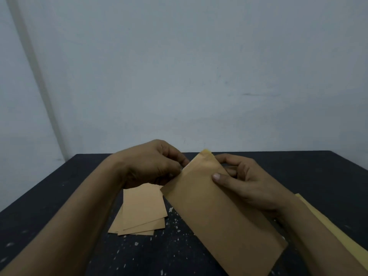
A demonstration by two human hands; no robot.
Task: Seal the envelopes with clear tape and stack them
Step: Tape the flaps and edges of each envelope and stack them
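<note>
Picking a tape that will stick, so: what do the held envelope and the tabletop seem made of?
The held envelope looks like tan kraft paper, matte: thin, flat, with crisp edges. The tabletop is dark and matte with pale flecks, perhaps painted wood or stone; the picture leaves that open.

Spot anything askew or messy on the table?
The envelope pile near the left hand is fanned out, edges not aligned. White flecks speckle the dark table. The held envelope looks undamaged.
</note>
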